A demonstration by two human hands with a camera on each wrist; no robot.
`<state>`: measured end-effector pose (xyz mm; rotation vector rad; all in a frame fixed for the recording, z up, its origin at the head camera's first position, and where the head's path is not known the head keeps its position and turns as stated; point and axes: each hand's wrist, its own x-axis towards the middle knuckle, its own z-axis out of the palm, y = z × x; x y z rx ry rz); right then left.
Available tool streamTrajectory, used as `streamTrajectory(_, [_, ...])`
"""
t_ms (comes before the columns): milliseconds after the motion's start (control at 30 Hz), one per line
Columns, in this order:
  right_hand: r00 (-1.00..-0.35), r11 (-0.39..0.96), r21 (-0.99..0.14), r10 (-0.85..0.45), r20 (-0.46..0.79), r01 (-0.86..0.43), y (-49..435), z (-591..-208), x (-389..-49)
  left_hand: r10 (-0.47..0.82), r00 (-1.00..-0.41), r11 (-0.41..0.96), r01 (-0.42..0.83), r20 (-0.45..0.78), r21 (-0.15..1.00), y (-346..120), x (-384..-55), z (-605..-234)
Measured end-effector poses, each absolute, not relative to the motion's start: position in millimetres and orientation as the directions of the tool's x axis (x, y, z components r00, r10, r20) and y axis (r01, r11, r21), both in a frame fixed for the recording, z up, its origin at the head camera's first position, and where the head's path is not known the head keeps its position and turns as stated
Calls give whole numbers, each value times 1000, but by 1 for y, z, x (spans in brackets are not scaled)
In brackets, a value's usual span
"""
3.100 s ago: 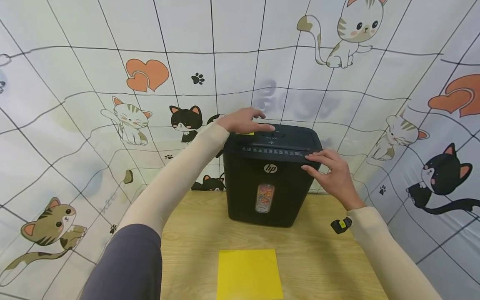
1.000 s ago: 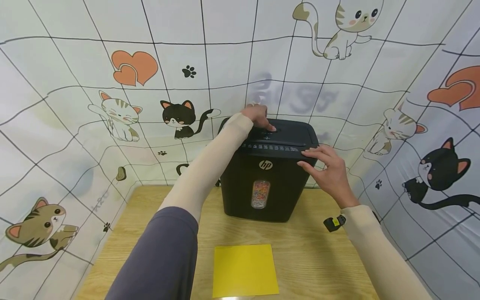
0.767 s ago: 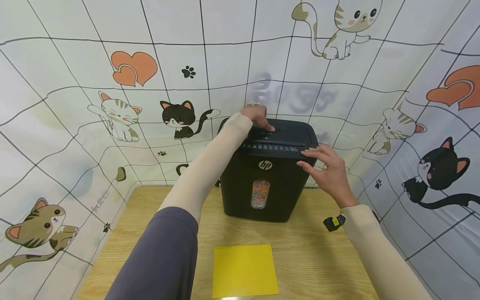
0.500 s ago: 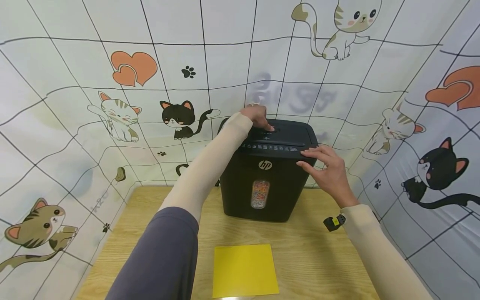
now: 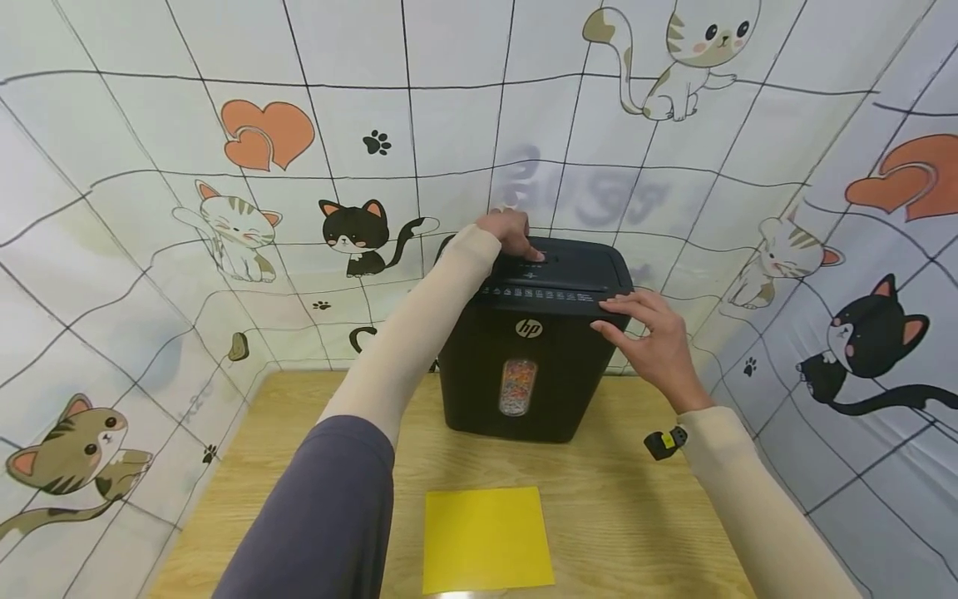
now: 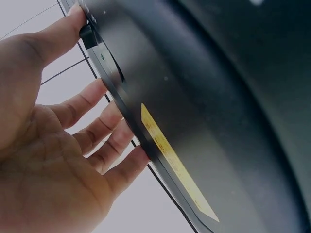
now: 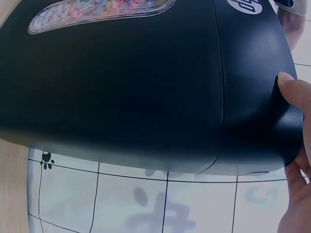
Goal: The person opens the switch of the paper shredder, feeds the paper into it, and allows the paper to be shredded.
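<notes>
Behind both hands I see a cat-print backdrop, and below them a wooden tabletop. Right under the hands stands the black shredder. Nearer me than the hands lies a yellow sheet. I have the right hand pinching the shredder's edge, thumb and fingers apart; the left hand grasps nothing, fingers spread, thumb touching the top. Below both are a window of coloured shreds and the HP logo.
</notes>
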<state>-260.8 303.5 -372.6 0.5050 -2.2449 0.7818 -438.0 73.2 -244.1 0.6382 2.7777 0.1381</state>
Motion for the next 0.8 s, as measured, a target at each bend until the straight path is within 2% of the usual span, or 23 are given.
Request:
streamTrajectory(300, [-674, 755, -371, -126, 728, -542, 302, -373, -262, 433, -864, 899, 394, -255, 192, 70, -433, -241])
streamTrajectory(533, [-678, 748, -378, -129, 724, -546, 299, -372, -262, 495, -818, 864, 428, -295, 263, 56, -436, -235])
streamTrajectory(800, [-678, 751, -376, -128, 723, -543, 300, -373, -262, 564, -787, 813, 473, -252, 340, 39, -434, -234])
